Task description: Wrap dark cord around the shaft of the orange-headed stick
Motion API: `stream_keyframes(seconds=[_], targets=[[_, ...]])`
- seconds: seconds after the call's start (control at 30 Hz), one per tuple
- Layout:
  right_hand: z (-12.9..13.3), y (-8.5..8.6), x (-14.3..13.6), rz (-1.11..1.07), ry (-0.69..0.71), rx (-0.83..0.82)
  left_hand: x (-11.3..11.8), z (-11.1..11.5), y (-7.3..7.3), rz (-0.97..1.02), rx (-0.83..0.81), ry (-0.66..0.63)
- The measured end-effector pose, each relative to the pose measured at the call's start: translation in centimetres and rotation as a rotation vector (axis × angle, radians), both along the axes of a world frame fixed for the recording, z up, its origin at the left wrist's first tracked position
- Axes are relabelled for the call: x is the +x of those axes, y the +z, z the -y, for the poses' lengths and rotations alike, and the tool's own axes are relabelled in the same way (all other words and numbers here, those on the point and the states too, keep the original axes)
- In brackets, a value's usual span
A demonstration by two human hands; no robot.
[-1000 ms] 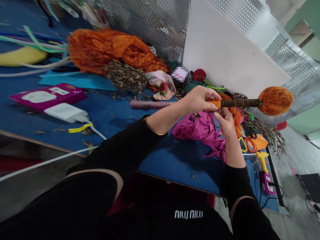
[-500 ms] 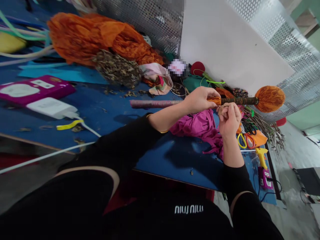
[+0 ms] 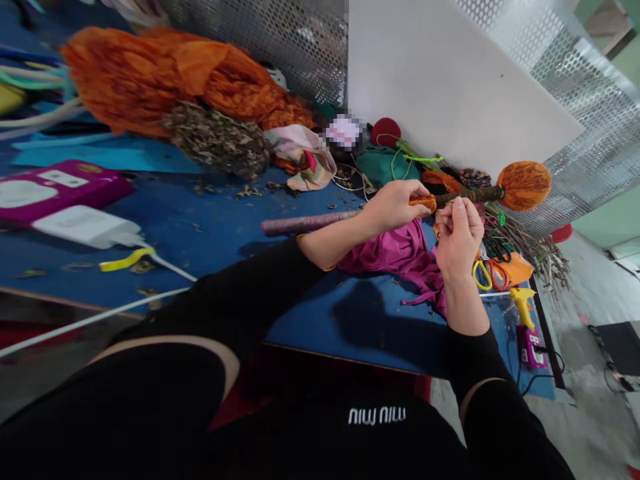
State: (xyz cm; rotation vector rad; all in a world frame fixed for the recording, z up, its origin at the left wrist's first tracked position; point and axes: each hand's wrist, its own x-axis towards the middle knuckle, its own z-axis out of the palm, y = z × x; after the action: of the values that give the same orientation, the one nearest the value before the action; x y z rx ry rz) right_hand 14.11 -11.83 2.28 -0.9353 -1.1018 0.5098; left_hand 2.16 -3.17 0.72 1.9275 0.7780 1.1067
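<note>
A long stick lies level in front of me, its left part dull pink-purple. Its right part is a dark wrapped shaft with an orange cloth ball at the tip. My left hand is closed around the stick, at an orange cloth wrapping. Just right of it, my right hand pinches at the shaft's near side; what sits between its fingertips is too small to make out. Below both hands, magenta cloth lies bunched on the blue table.
Crumpled orange cloth and a dried plant bundle lie at the back left. A purple power strip with a white adapter is nearer. Scissors and a yellow glue gun are at the right. A perforated metal screen stands behind.
The view has shifted slightly, and the stick's ball end sits further left in the picture. My right fingertips have risen against the shaft. My left hand keeps its grip.
</note>
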Motion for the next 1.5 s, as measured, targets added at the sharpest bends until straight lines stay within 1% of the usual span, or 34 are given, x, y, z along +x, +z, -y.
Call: stream_keyframes(seconds=[0.1,0.2,0.27,0.33,0.43,0.57,0.63,0.73,0.83,0.93,1.17,1.33,1.5], targets=[[-0.3,0.4,1.3,0.204,0.061,0.123,-0.1,-0.2,0.0,0.034,-0.004,-0.032],[-0.1,1.3,2.8,0.434,0.025,0.206,-0.1,-0.3,-0.2,0.058,0.005,-0.041],[0.1,1.8,3.5,0.476,0.016,0.215,0.0,-0.3,-0.3,0.055,0.011,-0.051],[0.2,2.0,3.9,0.467,0.042,0.207,0.1,-0.3,-0.4,0.054,0.006,-0.076],[0.1,2.0,4.0,0.476,0.077,0.178,0.1,0.0,-0.3,0.037,0.0,-0.106],[-0.5,1.5,3.8,0.464,0.128,0.178,-0.2,0.4,0.0,-0.023,0.03,-0.084],[-0.9,1.3,3.9,0.434,0.127,0.174,-0.3,0.6,0.2,-0.043,0.037,-0.086],[-1.2,1.0,4.1,0.411,0.086,0.128,-0.3,0.8,0.2,-0.078,0.05,-0.087],[-1.4,1.0,4.2,0.406,0.064,0.082,-0.3,1.1,0.2,-0.117,0.079,-0.072],[-1.4,0.9,4.3,0.398,0.073,0.055,-0.3,1.4,0.2,-0.178,0.117,-0.05],[-1.7,0.9,4.5,0.4,0.087,-0.028,-0.2,3.0,0.9,-0.431,0.198,0.056],[-2.1,0.6,5.1,0.387,0.085,-0.059,-0.1,3.7,0.9,-0.489,0.223,0.084],[-2.3,0.2,5.3,0.397,0.046,-0.087,0.0,4.0,0.8,-0.565,0.266,0.134]])
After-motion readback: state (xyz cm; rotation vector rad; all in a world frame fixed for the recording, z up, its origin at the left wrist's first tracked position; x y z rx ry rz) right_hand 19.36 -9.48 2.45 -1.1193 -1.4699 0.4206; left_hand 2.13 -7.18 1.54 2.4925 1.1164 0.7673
